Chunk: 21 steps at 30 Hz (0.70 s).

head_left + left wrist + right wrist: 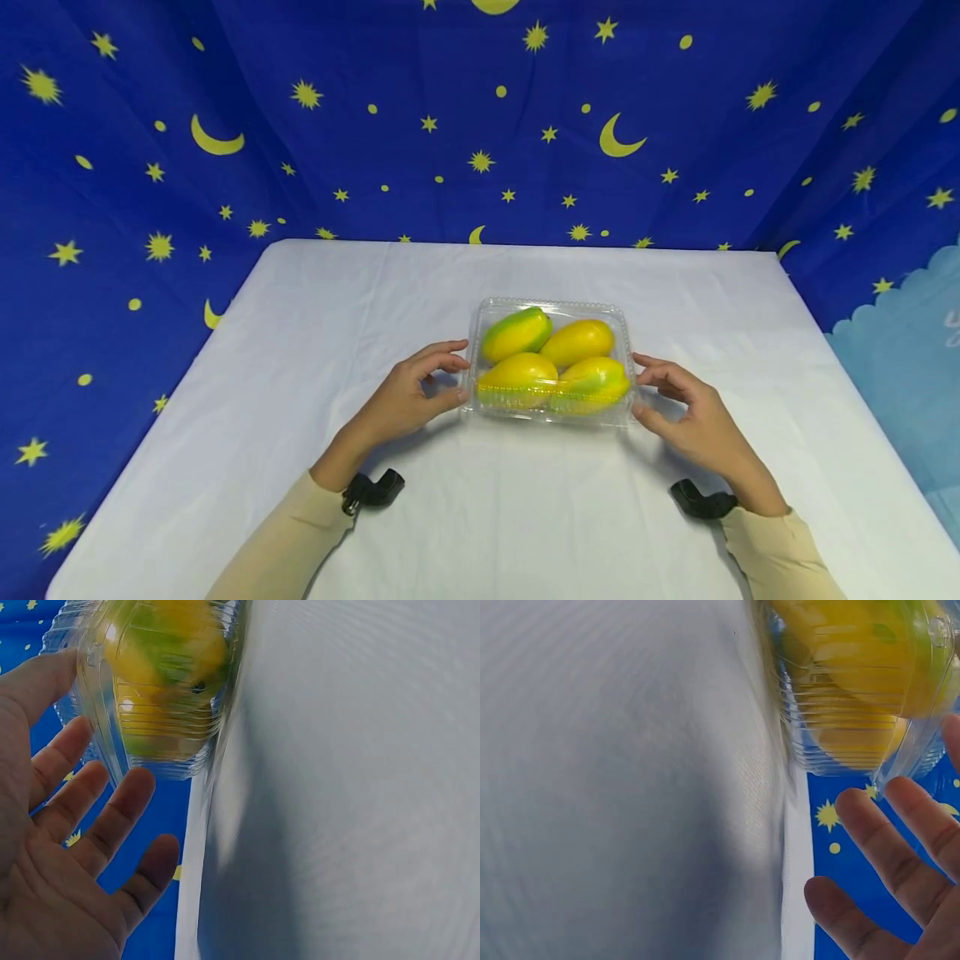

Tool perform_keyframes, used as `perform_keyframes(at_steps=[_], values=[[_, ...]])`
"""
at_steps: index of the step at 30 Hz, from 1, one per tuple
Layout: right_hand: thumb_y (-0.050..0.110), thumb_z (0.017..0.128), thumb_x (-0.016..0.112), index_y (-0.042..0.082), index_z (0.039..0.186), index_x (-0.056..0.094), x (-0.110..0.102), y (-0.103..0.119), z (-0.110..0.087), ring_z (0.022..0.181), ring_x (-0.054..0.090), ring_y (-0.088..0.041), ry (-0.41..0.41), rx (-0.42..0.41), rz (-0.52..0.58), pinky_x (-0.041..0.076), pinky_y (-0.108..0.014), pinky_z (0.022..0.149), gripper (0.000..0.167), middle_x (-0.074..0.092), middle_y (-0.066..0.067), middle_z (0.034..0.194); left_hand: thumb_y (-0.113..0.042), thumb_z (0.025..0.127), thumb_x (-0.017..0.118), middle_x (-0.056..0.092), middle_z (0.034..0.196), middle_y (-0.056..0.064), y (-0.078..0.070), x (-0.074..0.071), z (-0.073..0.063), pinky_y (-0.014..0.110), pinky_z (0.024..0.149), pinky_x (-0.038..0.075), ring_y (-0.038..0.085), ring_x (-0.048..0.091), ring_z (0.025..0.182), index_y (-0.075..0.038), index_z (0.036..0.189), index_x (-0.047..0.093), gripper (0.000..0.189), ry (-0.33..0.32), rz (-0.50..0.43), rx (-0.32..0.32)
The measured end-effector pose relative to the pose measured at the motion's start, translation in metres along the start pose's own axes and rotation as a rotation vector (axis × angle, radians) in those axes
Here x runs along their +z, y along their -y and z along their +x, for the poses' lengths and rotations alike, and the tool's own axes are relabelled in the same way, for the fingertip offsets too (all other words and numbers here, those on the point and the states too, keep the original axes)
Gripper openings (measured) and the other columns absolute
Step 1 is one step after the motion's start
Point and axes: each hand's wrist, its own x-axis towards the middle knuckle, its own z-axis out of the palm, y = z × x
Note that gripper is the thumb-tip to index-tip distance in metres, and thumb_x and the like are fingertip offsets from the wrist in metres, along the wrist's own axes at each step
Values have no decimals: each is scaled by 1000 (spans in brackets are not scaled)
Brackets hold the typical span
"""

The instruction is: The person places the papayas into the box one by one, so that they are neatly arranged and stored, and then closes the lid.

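A clear plastic clamshell box (pixel 555 302) sits on the white-covered table, with several yellow-green mangoes (pixel 517 372) visible through it. The left hand (pixel 405 397) is at the box's left side, thumb and fingertips at the rim. In the left wrist view, that hand (pixel 64 855) has its fingers spread and mostly straight, and the thumb meets the rim. On the opposite side is the right hand (pixel 696 423), its fingertips at or very near the right edge. The right wrist view shows relaxed, spread fingers (pixel 889 855) beside the ribbed plastic wall; its thumb is not visible there.
The white cloth (pixel 525 517) covers the table up to its back edge. Behind and to the left hangs a blue curtain (pixel 420 167) with yellow stars and moons. Light blue fabric (pixel 892 358) hangs at the right. Each wrist wears a black camera mount (pixel 378 489).
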Motion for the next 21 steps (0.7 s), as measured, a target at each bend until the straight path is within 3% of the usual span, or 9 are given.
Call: perform_keyframes(at_steps=[5, 12, 21], values=[[13, 88, 78, 18, 111, 62, 1, 0, 0, 122, 51, 12, 2, 6, -24, 49, -14, 94, 29, 58, -1, 145, -37, 89, 77, 51, 149, -14, 1, 0, 0, 41, 91, 52, 8, 61, 114, -26, 119, 67, 34, 1, 11, 1], [13, 87, 79, 10, 110, 63, 1, -1, 2, 116, 56, 10, 11, 10, -22, 53, -18, 92, 28, 61, -2, 142, -39, 87, 78, 50, 149, -15, 2, 0, 0, 42, 90, 52, 7, 61, 114, -31, 118, 67, 34, -1, -1, -3], [11, 91, 73, 19, 116, 59, 1, -2, 1, 107, 62, 1, 71, 38, 7, 54, -24, 87, 29, 66, -5, 131, -36, 86, 80, 51, 149, -14, 3, 3, 0, 41, 88, 52, 8, 62, 112, -30, 118, 68, 34, -15, -17, 3]])
